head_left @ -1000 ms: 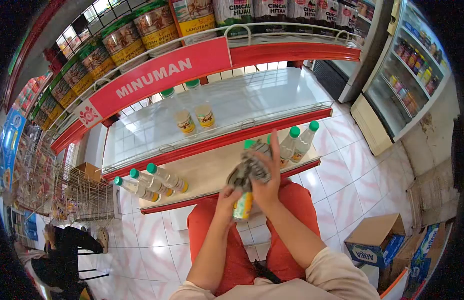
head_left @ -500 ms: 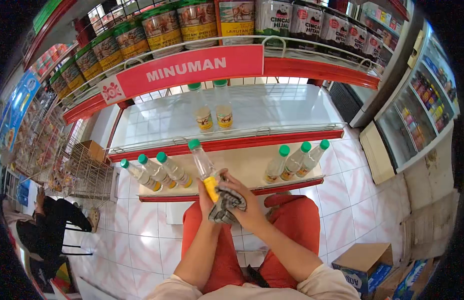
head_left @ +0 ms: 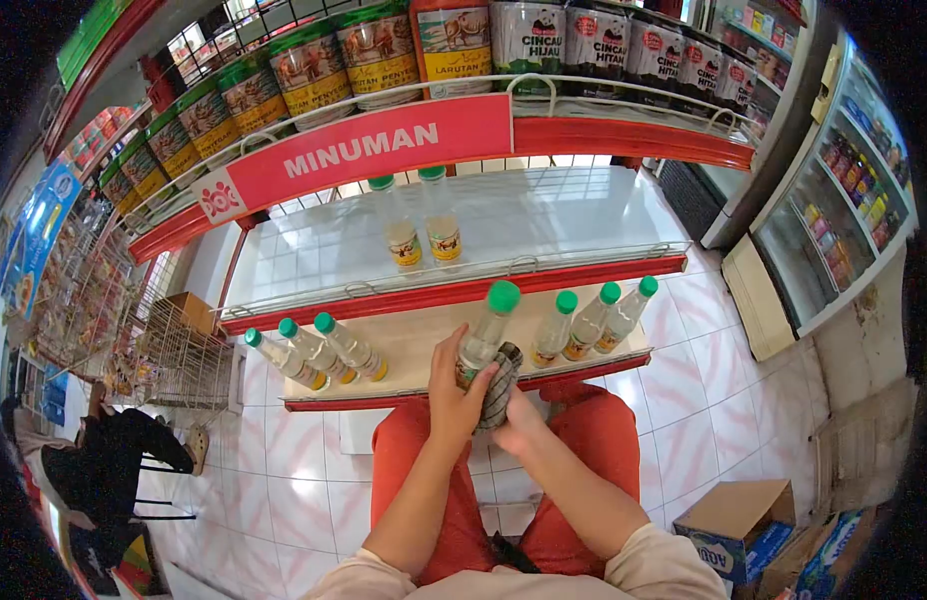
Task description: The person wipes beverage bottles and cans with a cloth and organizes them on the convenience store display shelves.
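A clear bottle with a green cap (head_left: 487,330) stands tilted upright in front of the lower shelf. My left hand (head_left: 454,392) is wrapped round its lower part, covering most of the label. Pressed against the bottle's right side is a grey checked cloth (head_left: 501,388), which my right hand (head_left: 522,424) holds from below. The right hand is slightly smeared by motion. Three similar bottles (head_left: 329,352) are on the lower shelf to the left, and three more bottles (head_left: 592,325) are to the right.
Two bottles (head_left: 424,235) are on the white middle shelf (head_left: 554,215). Above it, a red sign (head_left: 364,150) fronts a row of jars and cans. A glass-door fridge (head_left: 834,220) and cardboard boxes (head_left: 734,525) are on the right. A seated person (head_left: 114,465) is at left.
The bottle has moved right and turned from leaning left to leaning right. My left hand has moved up and right with it; the right hand and cloth are now at its lower right side.
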The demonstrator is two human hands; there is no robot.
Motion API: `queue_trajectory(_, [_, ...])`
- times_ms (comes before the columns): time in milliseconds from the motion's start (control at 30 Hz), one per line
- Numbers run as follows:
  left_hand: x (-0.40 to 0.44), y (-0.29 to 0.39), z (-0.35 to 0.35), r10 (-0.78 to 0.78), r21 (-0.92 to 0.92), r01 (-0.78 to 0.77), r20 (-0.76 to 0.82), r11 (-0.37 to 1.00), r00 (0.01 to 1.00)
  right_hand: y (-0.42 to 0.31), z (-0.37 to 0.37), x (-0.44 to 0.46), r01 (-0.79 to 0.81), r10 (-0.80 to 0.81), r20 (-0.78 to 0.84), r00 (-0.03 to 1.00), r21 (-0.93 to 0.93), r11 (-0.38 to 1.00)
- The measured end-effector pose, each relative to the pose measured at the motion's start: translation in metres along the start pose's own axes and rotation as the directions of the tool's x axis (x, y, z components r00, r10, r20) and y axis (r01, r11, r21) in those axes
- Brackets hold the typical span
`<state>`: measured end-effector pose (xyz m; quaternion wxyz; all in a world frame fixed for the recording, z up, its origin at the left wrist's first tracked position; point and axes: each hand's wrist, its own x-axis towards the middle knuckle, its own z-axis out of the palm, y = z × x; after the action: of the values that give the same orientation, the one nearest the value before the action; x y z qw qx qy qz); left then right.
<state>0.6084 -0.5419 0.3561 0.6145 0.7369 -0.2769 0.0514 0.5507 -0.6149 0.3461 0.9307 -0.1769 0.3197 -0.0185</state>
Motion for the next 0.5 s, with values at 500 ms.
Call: queue_trajectory(500, [0.104,0.002,-0.076,0.473,0.245,-0.405,-0.492,0.881,0.731,-0.024,-0.013,0.043,0.143,-0.135,0.076,0.988,-0.106,0.984])
